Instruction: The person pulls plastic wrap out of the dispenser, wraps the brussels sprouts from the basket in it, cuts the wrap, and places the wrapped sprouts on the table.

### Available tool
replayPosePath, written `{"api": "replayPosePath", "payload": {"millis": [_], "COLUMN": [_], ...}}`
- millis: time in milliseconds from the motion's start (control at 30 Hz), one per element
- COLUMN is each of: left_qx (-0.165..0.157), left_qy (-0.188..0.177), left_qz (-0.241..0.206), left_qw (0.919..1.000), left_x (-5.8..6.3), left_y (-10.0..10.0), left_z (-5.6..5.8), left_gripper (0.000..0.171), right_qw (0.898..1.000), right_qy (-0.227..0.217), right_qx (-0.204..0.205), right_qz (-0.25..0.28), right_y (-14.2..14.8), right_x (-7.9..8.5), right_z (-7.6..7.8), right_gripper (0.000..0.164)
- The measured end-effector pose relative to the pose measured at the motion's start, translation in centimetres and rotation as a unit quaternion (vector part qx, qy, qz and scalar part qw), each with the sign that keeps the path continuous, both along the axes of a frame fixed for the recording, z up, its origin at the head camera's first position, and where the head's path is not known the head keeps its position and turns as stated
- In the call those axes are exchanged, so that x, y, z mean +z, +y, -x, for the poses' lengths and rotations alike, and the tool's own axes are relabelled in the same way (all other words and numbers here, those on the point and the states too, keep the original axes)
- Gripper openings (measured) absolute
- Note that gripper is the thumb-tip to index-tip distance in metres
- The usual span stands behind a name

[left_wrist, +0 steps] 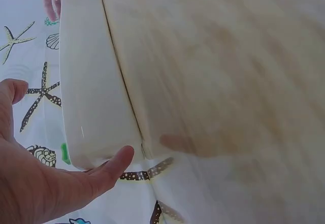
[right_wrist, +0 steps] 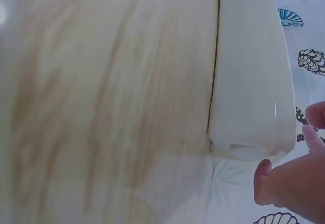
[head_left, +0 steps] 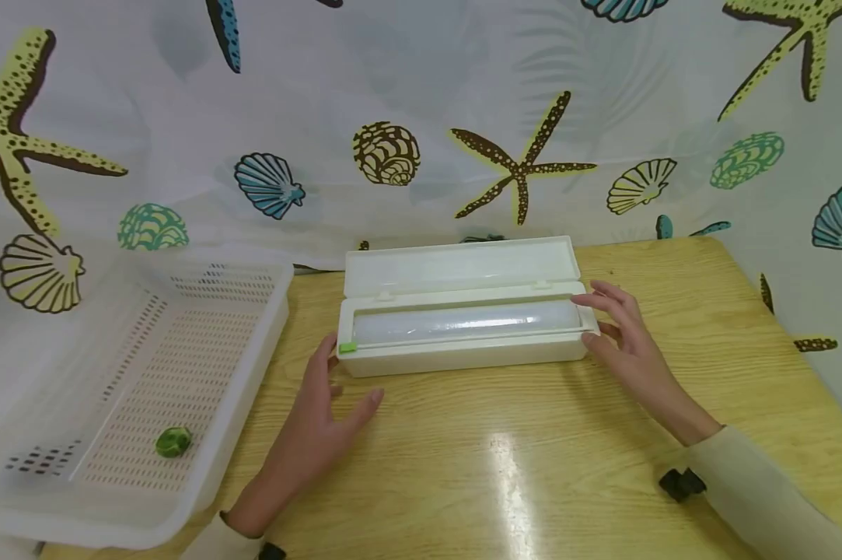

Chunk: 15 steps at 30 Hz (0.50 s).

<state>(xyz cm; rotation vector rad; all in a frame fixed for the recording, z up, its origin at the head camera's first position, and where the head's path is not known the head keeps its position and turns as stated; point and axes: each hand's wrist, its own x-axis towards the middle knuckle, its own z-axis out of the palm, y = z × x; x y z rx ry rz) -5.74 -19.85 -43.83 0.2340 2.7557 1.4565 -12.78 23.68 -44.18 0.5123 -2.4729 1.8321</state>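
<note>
A white plastic wrap dispenser box (head_left: 462, 356) stands on the table with its lid (head_left: 462, 266) tipped up and back. Inside lies a shiny roll of cling film (head_left: 466, 320), and a small green slider (head_left: 348, 348) sits at the front left corner. My left hand (head_left: 326, 424) is at the box's left end, thumb spread away from the fingers. At the opposite end is my right hand (head_left: 630, 342), its thumb by the front corner and its fingertips right at the top edge. Both hands have relaxed fingers with nothing gripped; part of the left fingers is hidden behind the box.
To the left stands a large white perforated basket (head_left: 253, 389) with one small green sprout-like vegetable (head_left: 173, 442) on its floor. The wooden table (head_left: 421, 467) meets a white cloth (head_left: 434, 70) printed with shells and starfish behind and at the right.
</note>
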Motion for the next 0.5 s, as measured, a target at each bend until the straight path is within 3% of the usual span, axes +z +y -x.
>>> {"api": "replayPosePath", "payload": {"millis": [300, 500], "left_qx": [0.003, 0.0], "left_qy": [0.011, 0.005], "left_qz": [-0.04, -0.054], "left_qw": [0.9991, 0.9985], "left_x": [0.1, 0.2], "left_y": [0.4, 0.4], "left_z": [1.1, 1.3], "left_gripper": [0.097, 0.094], "right_qw": [0.993, 0.979], "right_qy": [-0.115, -0.183], "right_qx": [-0.027, -0.041], "right_qz": [0.013, 0.076], "right_y": [-0.2, -0.7], "right_x": [0.2, 0.4], "right_z": [1.0, 1.2], "right_gripper": [0.038, 0.034]}}
